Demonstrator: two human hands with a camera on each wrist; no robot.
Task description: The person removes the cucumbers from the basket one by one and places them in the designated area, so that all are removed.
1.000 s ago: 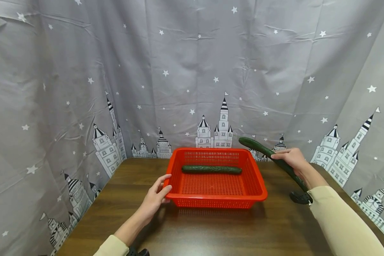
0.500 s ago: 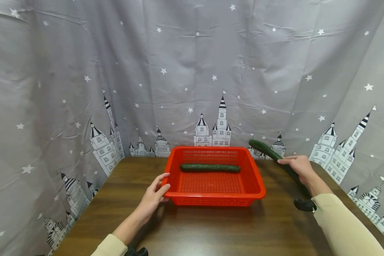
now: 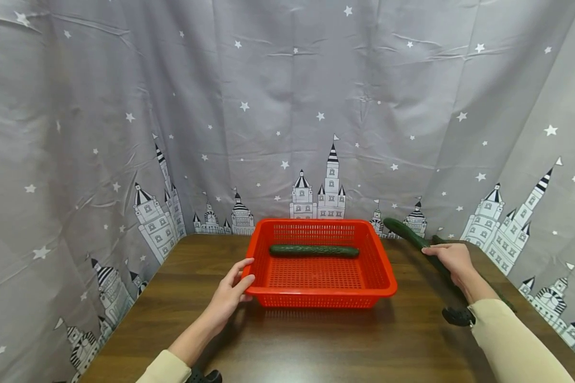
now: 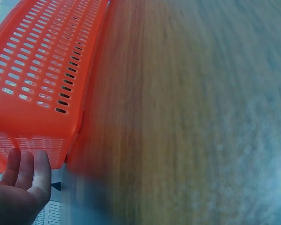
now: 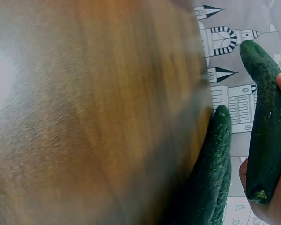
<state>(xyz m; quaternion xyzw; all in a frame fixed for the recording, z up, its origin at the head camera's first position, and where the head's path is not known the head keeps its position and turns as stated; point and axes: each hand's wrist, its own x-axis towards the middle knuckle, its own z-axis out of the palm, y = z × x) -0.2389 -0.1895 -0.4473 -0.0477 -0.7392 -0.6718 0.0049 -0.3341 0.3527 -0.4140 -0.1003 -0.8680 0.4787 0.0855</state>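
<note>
My right hand (image 3: 452, 261) holds a long, slightly bent green cucumber (image 3: 404, 232) over the right side of the table, its far end tipped up to the left. In the right wrist view, that cucumber (image 5: 271, 126) shows its stem end. More cucumbers (image 5: 210, 173) lie beside it there, seemingly two pressed together; in the head view my right hand and arm mostly hide them. A red perforated plastic basket (image 3: 321, 292) stands mid-table with one cucumber (image 3: 313, 250) lying crosswise inside. My left hand (image 3: 227, 295) grips the basket's left rim, fingers (image 4: 25, 166) against its outer wall.
A brown wooden table (image 3: 316, 346) carries everything. Right behind it hangs a grey curtain (image 3: 259, 133) printed with castles and stars, also along both sides. Black wrist straps (image 3: 459, 317) sit at the sleeve cuffs.
My right hand has moved right and down with the cucumber, away from the basket. A cucumber end has come into view behind that hand. My left hand stays on the basket rim.
</note>
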